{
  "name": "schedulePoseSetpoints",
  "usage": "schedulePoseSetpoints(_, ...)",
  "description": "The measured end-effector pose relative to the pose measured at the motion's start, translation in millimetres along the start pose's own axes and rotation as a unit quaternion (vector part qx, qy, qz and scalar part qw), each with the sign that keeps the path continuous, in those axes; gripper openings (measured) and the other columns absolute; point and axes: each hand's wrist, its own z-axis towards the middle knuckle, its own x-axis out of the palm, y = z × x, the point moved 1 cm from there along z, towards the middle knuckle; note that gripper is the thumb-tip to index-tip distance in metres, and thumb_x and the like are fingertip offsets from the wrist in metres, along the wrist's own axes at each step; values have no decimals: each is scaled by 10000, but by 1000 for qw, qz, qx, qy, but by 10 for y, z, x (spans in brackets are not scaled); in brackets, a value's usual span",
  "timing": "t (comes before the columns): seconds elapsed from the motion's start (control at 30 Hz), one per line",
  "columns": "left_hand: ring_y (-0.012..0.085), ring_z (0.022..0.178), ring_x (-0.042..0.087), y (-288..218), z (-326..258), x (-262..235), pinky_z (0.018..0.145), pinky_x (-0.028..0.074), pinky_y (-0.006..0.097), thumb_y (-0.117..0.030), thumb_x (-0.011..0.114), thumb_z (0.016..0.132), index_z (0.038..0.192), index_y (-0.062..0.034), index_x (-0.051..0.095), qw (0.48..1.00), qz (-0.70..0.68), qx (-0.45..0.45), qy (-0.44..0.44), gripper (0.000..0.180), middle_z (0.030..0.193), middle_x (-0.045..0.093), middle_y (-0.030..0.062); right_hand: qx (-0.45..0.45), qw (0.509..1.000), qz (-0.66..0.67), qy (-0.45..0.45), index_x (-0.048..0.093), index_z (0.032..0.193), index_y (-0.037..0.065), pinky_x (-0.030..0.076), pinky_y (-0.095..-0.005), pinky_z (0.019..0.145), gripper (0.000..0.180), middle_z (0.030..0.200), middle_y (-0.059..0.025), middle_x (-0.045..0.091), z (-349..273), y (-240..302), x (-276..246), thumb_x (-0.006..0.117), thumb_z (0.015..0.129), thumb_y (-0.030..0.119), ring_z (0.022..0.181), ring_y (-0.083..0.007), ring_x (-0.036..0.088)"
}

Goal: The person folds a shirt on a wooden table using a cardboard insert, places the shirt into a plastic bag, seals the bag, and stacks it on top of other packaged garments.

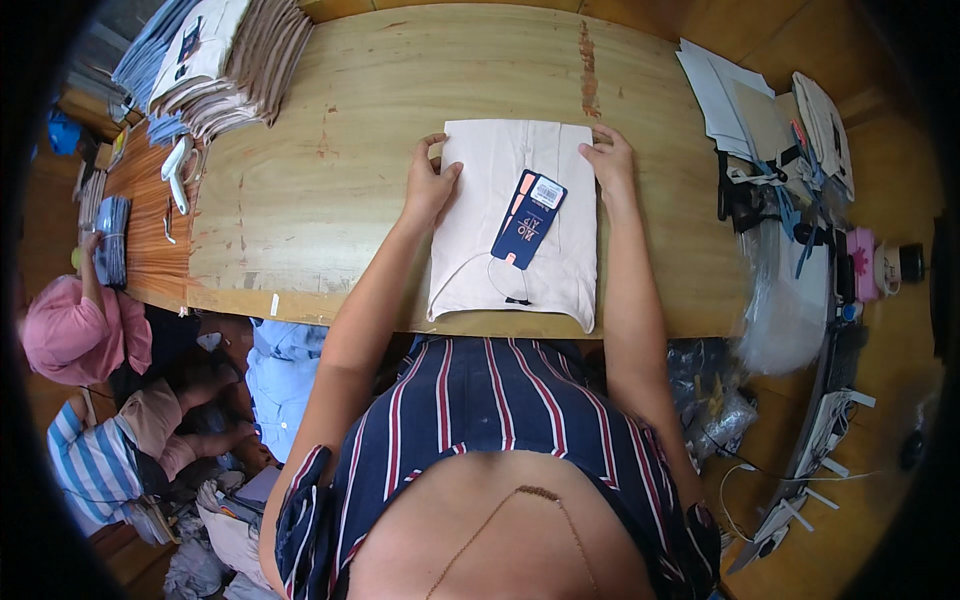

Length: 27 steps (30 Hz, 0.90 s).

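A folded cream garment [480, 230] lies flat at the near edge of the wooden table, in front of my body. On top of it rests a dark blue hang tag [522, 240] with a white barcode sticker, its thin string running toward the garment's near end. My left hand [432, 185] pinches the garment's upper left edge between thumb and curled fingers. At the upper right corner my right hand [612, 165] holds the opposite edge, thumb on top and fingers partly hidden behind it.
Tall stacks of folded garments [270, 70] stand at the table's far left, near a white handheld tool [178, 172]. Papers [720, 100], cords and clear plastic bags [785, 310] crowd the right side. Two other people [90, 325] are at the left, by blue cloth [285, 375].
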Motion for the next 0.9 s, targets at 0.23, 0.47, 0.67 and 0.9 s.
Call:
schedulePoseSetpoints(0.23,262,679,508,-20,-94,41,617,409,361,-47,614,675,1057,-34,439,913,275,269,-136,421,773,525,136,-24,992,121,19,312,1222,55,458,-281,654,608,868,-155,576,51,-233,-46,595,693,-45,753,-168,548)
schedulePoseSetpoints(0.47,266,692,510,-303,-739,642,635,398,356,-74,640,661,1092,-58,402,904,363,219,59,493,679,523,92,-15,990,141,-11,239,1270,123,448,-277,672,670,813,-127,582,47,-342,56,560,711,-59,755,-155,535)
schedulePoseSetpoints(0.67,68,685,456,-193,-510,698,587,390,205,49,556,720,1116,-68,333,991,-111,68,19,469,694,490,19,-28,998,63,12,405,1172,93,456,-251,630,410,793,-112,602,3,-163,-256,496,786,-10,693,-143,558)
schedulePoseSetpoints(0.9,327,1223,206,-416,-764,554,961,154,491,-365,593,699,1238,-185,376,745,535,388,87,608,1304,287,146,-178,925,-234,-240,584,902,57,442,-289,642,128,786,-103,613,-189,-297,-1595,516,806,107,714,-184,584)
